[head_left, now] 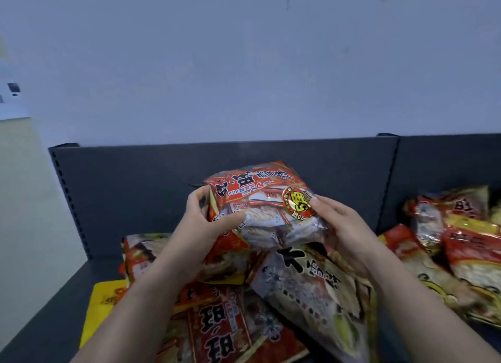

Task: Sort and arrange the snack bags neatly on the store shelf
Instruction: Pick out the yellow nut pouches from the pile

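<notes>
**Currently: one red bag up in both hands, over the pile**

So we've got the red snack bag [260,208] held in both hands, roughly mid-view. It sits in front of the dark back panel [135,186] and above the heap of bags lying on the shelf [54,295]. Its print reads upside down from where we stand, and a round gold sticker [298,202] sits near its right edge.

Our left hand [202,224] is clamped on the bag's left edge. The thumb [230,221] lies across the front face and the other fingers curl round the side near the top corner. Our right hand [344,227] grips the right edge much the same way, with its thumb pressed down just beside the sticker. Its fingers wrap underneath, where we can't see them. Both forearms come up from the bottom of the view and angle inward, wrists bent a little toward the bag.

We honestly can't tell whether the bag's lower edge touches the pale bag [311,295] below it. The two just overlap in view.

Around and under our arms:
- a big red bag [225,327] lies flat nearest us
- a yellow bag [105,308] pokes out on the left
- another red-and-pale bag [141,257] sits behind the left forearm
- a jumbled stack of red and yellow bags [466,240] is piled far right, well apart from the held one

A light wall [244,64] rises above the panel.
</notes>
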A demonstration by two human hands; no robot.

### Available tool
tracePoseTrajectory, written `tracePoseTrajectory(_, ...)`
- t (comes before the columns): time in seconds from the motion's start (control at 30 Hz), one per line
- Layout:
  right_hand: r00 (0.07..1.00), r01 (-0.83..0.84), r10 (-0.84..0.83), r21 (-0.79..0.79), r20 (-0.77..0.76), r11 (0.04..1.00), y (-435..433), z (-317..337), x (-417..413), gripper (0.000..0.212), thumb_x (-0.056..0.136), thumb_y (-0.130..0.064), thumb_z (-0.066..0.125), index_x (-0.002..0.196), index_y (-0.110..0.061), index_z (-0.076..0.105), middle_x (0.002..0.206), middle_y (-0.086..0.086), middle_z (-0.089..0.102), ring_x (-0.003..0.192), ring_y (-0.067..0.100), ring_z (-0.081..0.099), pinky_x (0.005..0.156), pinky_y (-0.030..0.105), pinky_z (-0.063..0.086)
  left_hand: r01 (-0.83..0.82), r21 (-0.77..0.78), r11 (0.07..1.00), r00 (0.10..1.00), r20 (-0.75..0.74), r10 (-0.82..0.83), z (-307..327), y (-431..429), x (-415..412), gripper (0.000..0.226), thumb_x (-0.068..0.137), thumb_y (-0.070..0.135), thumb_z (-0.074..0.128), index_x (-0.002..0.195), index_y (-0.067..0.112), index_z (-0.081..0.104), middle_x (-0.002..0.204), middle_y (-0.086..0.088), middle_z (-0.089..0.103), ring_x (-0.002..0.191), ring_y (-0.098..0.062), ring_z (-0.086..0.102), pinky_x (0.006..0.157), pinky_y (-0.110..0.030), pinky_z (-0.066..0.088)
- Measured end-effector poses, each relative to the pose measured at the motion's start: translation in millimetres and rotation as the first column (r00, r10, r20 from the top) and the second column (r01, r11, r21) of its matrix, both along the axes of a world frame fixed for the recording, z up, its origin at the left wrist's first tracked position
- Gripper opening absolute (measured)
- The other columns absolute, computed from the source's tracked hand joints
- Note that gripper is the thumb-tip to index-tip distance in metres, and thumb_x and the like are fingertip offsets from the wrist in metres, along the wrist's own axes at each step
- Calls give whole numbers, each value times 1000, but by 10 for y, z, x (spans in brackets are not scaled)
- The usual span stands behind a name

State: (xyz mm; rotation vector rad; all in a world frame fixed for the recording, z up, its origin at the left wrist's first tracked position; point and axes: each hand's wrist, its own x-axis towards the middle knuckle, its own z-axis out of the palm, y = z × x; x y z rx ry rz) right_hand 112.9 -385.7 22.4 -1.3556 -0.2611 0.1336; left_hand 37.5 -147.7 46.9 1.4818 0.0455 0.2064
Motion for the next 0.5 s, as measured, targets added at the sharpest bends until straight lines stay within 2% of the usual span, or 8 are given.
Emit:
tracePoseTrajectory(0.13,990,128,-128,2,65,992,-708,47,-155,42,83,-31,65,121,-14,65,108,9,74,97,25,72,76,36,60,83,60,995,994,69,-87,50,-653,98,94,59,29,88,134,43,33,122,1,61,99,-20,70,82,-44,59)
tracePoseTrajectory(0.23,974,210,-209,-3,86,978,-1299,73,-283,38,85,-31,65,120,-16,66,109,6,74,99,24,71,77,36,58,142,72,987,985,92,-148,67,-1219,173,95,59,28,89,135,40,33,122,1,60,103,-22,69,85,-46,58)
tracePoseTrajectory(0.4,935,347,-344,-24,88,938,-2441,97,-539,51,74,-35,70,121,-15,64,107,8,74,95,24,72,80,43,59,223,98,970,966,111,-234,20,-2346,238,100,55,35,89,137,37,32,122,5,59,107,-18,65,90,-44,55)
tracePoseTrajectory(0.5,906,419,-415,-41,78,907,-3163,93,-719,62,72,-37,72,128,-13,60,110,8,74,97,24,72,80,44,58,290,82,954,949,108,-298,-22,-3097,255,95,59,31,86,136,36,32,121,6,58,107,-17,64,90,-44,55)
